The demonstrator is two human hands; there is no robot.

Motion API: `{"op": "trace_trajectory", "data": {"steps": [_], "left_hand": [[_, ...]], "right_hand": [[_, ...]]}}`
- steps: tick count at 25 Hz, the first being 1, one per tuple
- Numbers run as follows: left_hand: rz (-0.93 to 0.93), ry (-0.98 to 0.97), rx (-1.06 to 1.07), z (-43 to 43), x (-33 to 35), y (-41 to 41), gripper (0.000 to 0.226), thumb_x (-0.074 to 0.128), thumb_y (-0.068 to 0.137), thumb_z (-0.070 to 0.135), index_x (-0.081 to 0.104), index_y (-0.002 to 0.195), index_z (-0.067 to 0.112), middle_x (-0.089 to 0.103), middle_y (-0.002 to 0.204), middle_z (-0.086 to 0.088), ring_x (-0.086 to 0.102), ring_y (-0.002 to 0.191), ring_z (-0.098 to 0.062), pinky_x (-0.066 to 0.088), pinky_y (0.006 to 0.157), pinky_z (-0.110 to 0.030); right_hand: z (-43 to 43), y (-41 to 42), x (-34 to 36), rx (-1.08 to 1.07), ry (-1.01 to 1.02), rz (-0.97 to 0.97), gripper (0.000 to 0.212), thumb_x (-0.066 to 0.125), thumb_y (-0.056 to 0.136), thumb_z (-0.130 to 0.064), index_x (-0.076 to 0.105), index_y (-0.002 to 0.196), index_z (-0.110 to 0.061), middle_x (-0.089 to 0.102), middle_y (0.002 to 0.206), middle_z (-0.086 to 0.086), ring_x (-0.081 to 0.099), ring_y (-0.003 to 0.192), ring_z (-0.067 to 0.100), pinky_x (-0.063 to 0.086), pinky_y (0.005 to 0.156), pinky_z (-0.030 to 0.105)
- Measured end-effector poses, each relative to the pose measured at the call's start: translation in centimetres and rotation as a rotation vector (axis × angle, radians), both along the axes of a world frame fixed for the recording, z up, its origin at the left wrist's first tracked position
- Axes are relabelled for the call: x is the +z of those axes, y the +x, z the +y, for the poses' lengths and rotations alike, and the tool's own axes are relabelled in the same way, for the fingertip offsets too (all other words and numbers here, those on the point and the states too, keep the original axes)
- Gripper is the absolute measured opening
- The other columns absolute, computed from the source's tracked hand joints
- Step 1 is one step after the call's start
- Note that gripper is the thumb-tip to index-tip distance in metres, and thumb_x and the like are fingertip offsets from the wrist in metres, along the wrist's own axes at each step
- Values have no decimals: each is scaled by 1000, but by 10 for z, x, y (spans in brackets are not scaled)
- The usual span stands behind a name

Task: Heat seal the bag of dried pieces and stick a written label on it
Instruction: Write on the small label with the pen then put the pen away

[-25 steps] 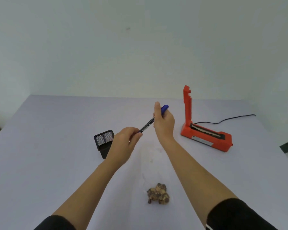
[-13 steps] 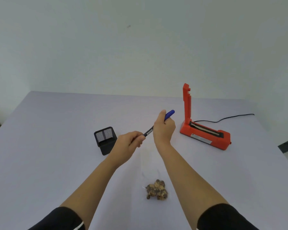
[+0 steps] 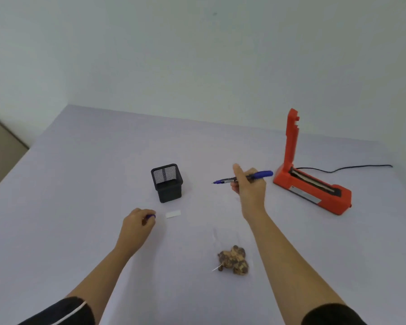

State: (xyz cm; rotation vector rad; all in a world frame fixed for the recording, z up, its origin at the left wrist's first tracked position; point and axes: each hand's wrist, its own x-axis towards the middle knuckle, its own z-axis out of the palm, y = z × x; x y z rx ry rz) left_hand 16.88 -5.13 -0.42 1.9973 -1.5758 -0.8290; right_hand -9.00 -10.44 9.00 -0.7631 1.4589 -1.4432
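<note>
The table (image 3: 80, 207) fills the lower frame. At right stands the orange sealer (image 3: 314, 191), arm raised. Right of centre, the right hand (image 3: 249, 186) curls its fingers round a blue pen (image 3: 244, 177). Lower left of centre, the left hand (image 3: 136, 224) pinches the cap (image 3: 151, 216). A black mesh cup (image 3: 167, 182) sits at centre. The bag of dried pieces (image 3: 232, 259) lies at lower centre. A white label (image 3: 173, 214) lies below the cup.
</note>
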Motion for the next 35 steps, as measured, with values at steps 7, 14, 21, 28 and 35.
{"op": "trace_trajectory", "data": {"steps": [7,14,21,28,35], "left_hand": [[-93,112,139,-8,-31,34,11,59,82,6,64,92,4,58,83,-8,58,81,-29,38,70,-28],[-3,-242,271,21,-35,20,37,68,79,11,53,113,9,51,91,-2,47,72,-12,39,67,-12],[-255,-286,-100,-3,-79,-8,37,66,84,21,63,118,5,61,97,-12,55,84,-19,43,69,-23],[-190,-351,-158,-6,-93,-12,30,62,86,32,71,107,13,59,94,-10,48,71,-17,42,61,-26],[-97,-303,-249,5,-90,-1,44,67,80,32,64,117,8,59,100,-7,47,78,-5,39,71,-5]], "right_hand": [[27,39,-52,215,188,-139,24,53,93,-26,49,73,-15,72,76,3,66,57,11,54,57,21],[31,67,-90,229,165,39,28,51,92,-28,47,68,-13,61,63,4,57,44,5,50,49,17],[28,101,-134,58,121,42,40,41,87,-46,55,68,-13,63,56,-3,63,49,11,55,52,23],[36,121,-170,-4,-42,112,19,60,83,-32,51,71,-22,64,71,10,68,59,10,53,56,18],[38,117,-184,66,-143,260,35,44,86,-58,54,71,-29,59,61,-12,62,55,8,52,53,21]]}}
